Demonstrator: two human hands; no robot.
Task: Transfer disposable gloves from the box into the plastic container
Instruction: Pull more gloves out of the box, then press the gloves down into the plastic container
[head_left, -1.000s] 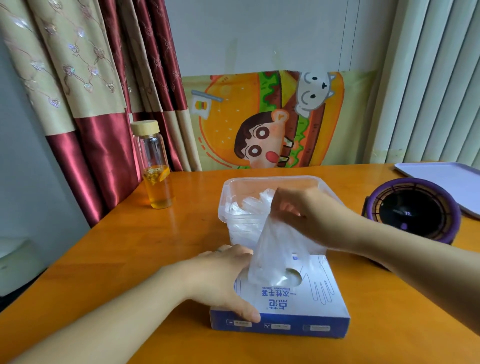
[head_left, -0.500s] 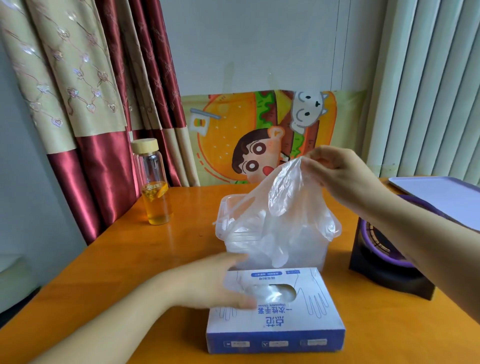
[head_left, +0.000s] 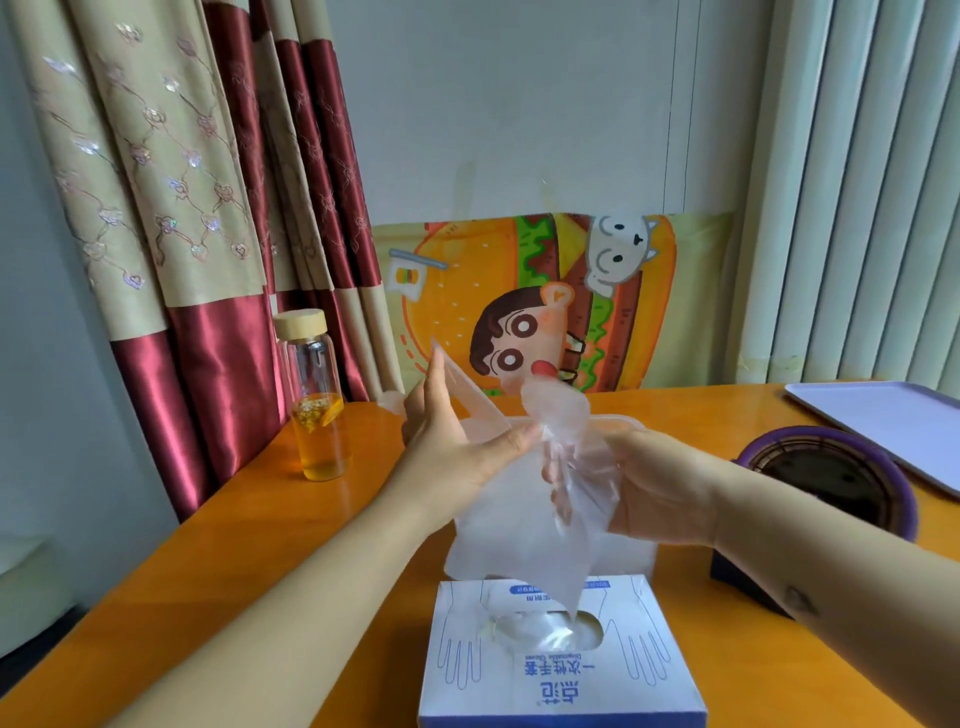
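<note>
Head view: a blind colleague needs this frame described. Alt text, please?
A person's left hand and right hand hold a clear glove above the glove box on an orange table, the plastic container behind. A glass bottle stands left; a purple-rimmed device and tray sit right.

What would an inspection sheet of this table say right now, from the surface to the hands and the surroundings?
Surface: orange wooden table.
Job's things: glove box nearest; plastic container behind it, mostly hidden; clear glove held up over the box.
Clutter: bottle of amber liquid left; purple round device and tray right.
Hands: left hand and right hand both grip the glove.
Cables: nothing seen.
Surroundings: curtains, cartoon poster, blinds.
</note>
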